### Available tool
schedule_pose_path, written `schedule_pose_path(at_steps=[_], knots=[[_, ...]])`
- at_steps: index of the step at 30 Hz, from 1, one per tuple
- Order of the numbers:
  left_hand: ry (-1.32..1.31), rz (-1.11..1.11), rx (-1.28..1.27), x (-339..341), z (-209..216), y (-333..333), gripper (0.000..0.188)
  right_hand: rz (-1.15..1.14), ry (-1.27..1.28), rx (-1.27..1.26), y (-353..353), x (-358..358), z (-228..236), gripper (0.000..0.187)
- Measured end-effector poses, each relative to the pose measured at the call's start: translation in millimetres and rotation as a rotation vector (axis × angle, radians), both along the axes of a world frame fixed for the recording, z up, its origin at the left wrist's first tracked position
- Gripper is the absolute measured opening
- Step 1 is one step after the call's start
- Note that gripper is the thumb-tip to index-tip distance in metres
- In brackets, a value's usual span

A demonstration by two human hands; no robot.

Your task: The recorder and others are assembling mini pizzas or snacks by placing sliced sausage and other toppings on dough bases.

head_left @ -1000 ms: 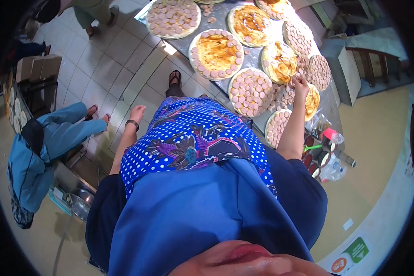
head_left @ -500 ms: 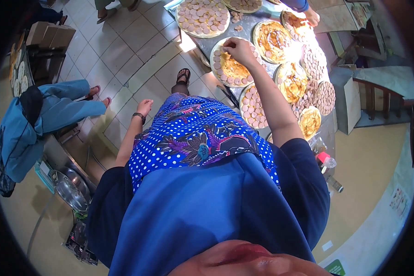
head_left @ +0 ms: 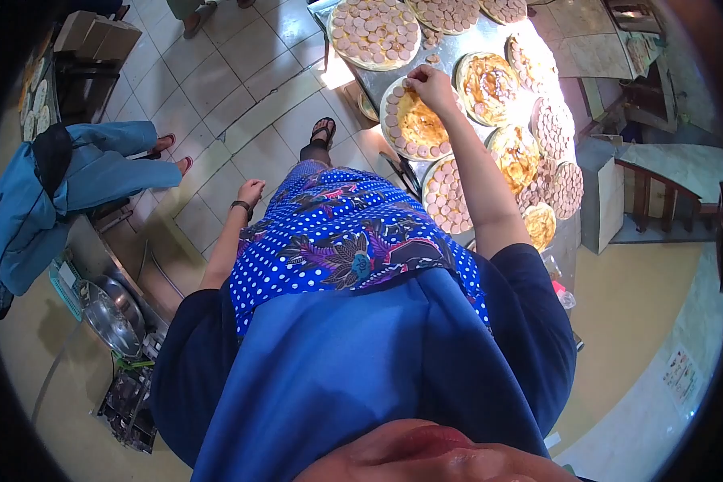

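My right hand (head_left: 430,87) reaches over a round pizza base (head_left: 422,119) with orange-yellow sauce in its middle. Its fingertips are pinched together at the base's far rim; anything between them is too small to make out. Pinkish sausage slices (head_left: 393,120) line the left and near rim of this base. Low beside my body hangs my left hand (head_left: 251,193), away from the table, with its fingers curled; what they hold, if anything, is hidden.
Several more bases crowd the metal table (head_left: 369,78): one covered in slices (head_left: 374,34) far left, a sauced one (head_left: 488,88) to the right. Loose sausage pieces (head_left: 432,59) lie between them. At left stand a person in blue-green clothes (head_left: 64,177) and metal bowls (head_left: 112,313).
The whole view has shifted, so the table appears further right and lower. My right hand has moved slightly right along the far rim of the same base. My left hand stays low.
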State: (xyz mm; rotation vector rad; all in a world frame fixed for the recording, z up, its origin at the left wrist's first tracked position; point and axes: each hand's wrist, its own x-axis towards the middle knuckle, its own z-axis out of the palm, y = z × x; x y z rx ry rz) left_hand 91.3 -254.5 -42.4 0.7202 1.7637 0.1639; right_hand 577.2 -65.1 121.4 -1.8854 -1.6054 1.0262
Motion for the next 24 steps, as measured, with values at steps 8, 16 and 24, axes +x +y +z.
schedule_pose_path(at_steps=[8,16,24], knots=[[-0.008,-0.012,0.072,7,1,20,0.029,0.046,-0.295,0.271,-19,-19,17,0.009],[0.020,-0.084,0.011,-1,-5,21,0.029,0.234,-0.446,0.364,-48,-29,12,0.019],[-0.024,-0.159,0.019,8,6,36,0.030,0.266,-0.437,0.367,-58,-28,15,0.021]])
